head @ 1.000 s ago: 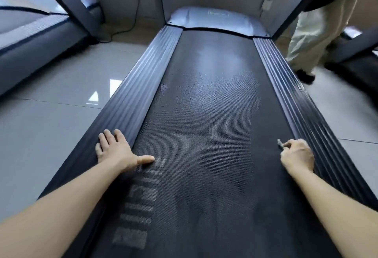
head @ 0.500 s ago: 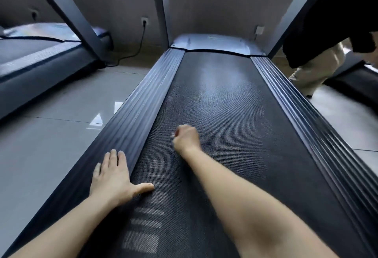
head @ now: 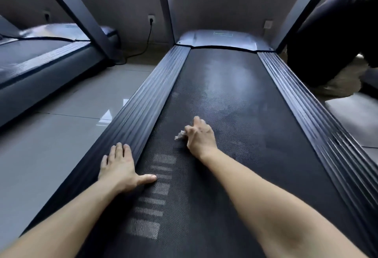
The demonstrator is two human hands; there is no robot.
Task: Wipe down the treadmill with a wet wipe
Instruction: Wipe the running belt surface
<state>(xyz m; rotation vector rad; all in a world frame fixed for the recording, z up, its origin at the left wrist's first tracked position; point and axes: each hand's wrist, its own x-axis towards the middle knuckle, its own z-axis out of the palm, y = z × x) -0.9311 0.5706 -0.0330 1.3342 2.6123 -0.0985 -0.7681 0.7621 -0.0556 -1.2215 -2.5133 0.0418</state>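
The right hand (head: 201, 137) curls its grip tight round a small, crumpled whitish wet wipe (head: 180, 135) poking out at 9 o'clock, pressed to the dark textured treadmill belt (head: 235, 104), while the left hand (head: 119, 167), at 8 o'clock, lies flat with straight fingers on the ribbed side rail (head: 143, 104).

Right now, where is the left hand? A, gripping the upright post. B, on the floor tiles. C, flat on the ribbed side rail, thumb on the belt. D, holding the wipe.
C: the left hand lies flat, fingers straight, on the left side rail with its thumb reaching onto the belt; the wet wipe is in the right hand.
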